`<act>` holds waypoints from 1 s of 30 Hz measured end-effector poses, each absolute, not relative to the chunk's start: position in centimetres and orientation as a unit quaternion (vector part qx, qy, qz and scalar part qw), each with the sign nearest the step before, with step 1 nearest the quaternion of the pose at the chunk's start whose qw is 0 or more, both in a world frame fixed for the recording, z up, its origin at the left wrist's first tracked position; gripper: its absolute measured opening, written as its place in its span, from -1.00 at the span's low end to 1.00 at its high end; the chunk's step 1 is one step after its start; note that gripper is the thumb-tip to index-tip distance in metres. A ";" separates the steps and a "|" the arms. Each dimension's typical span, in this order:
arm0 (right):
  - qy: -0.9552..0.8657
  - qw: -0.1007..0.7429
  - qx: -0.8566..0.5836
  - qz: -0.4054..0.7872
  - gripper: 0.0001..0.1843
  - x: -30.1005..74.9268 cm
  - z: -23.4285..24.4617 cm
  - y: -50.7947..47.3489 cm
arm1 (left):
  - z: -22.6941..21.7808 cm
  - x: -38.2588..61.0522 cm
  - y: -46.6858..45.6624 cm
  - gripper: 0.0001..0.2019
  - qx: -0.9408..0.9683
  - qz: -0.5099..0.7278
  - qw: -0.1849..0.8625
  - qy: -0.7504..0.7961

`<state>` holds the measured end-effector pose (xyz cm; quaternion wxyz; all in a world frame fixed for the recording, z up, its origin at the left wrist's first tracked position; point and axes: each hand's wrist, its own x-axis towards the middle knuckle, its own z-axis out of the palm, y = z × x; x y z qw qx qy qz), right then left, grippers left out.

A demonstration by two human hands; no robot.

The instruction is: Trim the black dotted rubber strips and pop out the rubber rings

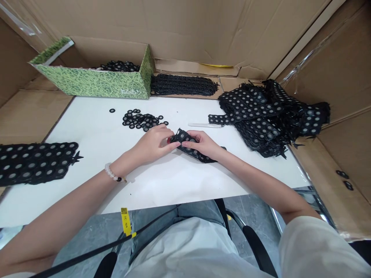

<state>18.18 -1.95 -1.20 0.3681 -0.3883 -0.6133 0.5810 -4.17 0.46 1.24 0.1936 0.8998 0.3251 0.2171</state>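
Observation:
Over the middle of the white table, my left hand (153,143) and my right hand (203,145) meet at a black perforated sheet (199,155) with rows of round grey holes. Fingers and thumb of my right hand are closed on its upper edge. My left hand pinches the sheet's left end, and a bit of red shows by its fingertips; what that is I cannot make out. Just beyond my left hand lies a pile of loose black rings (145,120), with a single ring (112,111) off to its left. A whitish pen-like tool (205,125) rests past my right hand.
A large heap of black perforated sheets (261,116) covers the table's right side. Another sheet (34,164) lies at the left edge. At the back stand a green patterned box (95,82) with black pieces inside and a stacked black bundle (184,85). Cardboard walls (203,31) surround the table.

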 end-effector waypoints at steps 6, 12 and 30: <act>-0.603 0.333 -0.437 0.579 -0.62 18.2 -1.6 -2.0 | 0.8 -4.0 0.7 -0.59 0.834 0.288 0.316 0.349; -0.576 0.337 -0.481 0.568 -0.61 18.3 -1.4 -1.9 | -0.1 -6.4 4.1 -0.60 0.668 0.466 0.307 0.492; -0.720 0.311 -0.348 0.513 -0.78 18.3 -1.8 -2.1 | 0.7 -4.1 0.6 -0.55 0.923 0.158 0.106 0.333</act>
